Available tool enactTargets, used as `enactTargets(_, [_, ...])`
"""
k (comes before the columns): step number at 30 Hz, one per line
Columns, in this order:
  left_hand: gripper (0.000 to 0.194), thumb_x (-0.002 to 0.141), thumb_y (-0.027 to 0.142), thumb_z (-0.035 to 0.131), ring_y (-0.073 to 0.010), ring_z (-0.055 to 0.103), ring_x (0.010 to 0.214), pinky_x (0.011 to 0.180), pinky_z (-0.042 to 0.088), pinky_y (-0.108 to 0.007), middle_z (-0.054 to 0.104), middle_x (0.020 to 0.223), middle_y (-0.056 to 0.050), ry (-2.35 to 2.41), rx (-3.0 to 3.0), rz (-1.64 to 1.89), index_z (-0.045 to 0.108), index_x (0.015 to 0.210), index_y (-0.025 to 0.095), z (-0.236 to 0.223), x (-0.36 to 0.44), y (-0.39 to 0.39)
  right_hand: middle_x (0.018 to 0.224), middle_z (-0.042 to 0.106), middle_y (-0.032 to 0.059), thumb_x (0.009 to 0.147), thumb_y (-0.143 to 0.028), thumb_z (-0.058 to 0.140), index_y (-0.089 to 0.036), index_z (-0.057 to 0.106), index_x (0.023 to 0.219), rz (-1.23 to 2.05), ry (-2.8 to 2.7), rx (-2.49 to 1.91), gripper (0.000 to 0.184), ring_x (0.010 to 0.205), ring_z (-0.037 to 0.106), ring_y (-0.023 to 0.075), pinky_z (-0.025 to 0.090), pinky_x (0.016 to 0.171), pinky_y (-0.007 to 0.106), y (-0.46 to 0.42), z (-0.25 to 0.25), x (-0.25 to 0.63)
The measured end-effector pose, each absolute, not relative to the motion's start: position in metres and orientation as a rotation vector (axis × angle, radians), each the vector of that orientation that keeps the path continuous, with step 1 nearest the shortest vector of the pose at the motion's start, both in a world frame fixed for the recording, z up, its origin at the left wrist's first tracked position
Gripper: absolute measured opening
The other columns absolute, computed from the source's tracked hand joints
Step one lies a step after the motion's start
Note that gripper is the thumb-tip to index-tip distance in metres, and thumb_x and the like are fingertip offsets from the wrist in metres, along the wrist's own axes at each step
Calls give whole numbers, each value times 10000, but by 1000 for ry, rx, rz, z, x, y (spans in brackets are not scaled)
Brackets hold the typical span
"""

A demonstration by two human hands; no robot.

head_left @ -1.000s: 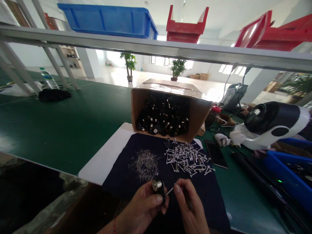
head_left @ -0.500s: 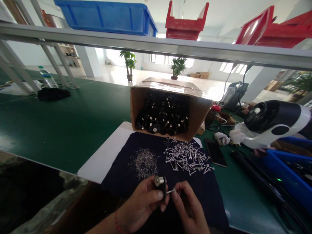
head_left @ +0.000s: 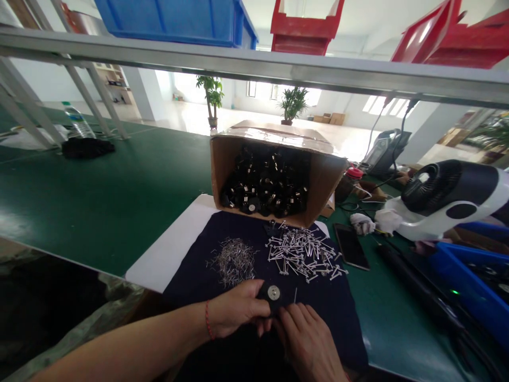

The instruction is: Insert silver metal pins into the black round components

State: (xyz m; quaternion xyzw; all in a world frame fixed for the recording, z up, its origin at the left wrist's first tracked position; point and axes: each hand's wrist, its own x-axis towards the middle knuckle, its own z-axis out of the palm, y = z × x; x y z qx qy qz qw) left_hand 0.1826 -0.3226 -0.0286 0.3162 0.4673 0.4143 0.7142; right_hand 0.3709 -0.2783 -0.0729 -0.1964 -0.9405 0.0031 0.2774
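Note:
My left hand is closed around a small black part with a round silver metal face, which is turned up toward me. Close against its lower right edge, my right hand is curled with the back of the hand up, hiding its fingertips. A thin metal pin sticks up past the right hand's fingers. Beyond the hands, a heap of small bent wire pieces lies on the dark cloth. To its right is a pile of headed metal pins.
A cardboard box on its side holds many black parts with metal pieces. A phone, a black-and-white fan and a blue bin stand on the right. A shelf crosses above the green table.
The black part has turned so its metal face points up at me. My right hand has rolled palm down beside it, and the pin now points upward. The view has shifted slightly.

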Motion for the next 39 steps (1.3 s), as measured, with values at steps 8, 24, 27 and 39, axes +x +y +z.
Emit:
enactTargets(8, [254, 562, 169, 592, -97, 531, 473, 433, 402, -192, 586, 521, 67, 1082, 777, 816, 522, 804, 204, -24, 184, -315, 518, 326, -51, 948, -645, 546, -209, 362, 573, 1659, -1376, -915, 604, 437, 265, 75, 208, 382, 209, -276, -29, 373])
enactTargets(24, [229, 572, 202, 584, -90, 494, 457, 431, 378, -196, 564, 524, 63, 1069, 867, 736, 536, 796, 202, -23, 184, -311, 483, 181, -86, 851, -624, 698, -210, 213, 511, 1858, -1256, -796, 723, 440, 116, 40, 79, 401, 218, -261, -38, 346])
enactTargets(27, [205, 560, 206, 587, -100, 521, 485, 446, 399, -201, 556, 530, 48, 1043, 867, 702, 568, 763, 188, -24, 183, -309, 479, 188, -78, 889, -602, 665, -207, 223, 505, 1864, -1336, -722, 706, 447, 141, 50, 102, 415, 235, -259, -37, 348])
enactTargets(39, [192, 737, 133, 571, -96, 486, 438, 424, 313, -204, 577, 532, 75, 1216, 1009, 661, 469, 871, 226, -31, 182, -320, 453, 239, -59, 951, -545, 593, -203, 289, 497, 1786, -1256, -747, 644, 431, 159, 68, 123, 402, 250, -268, -63, 371])
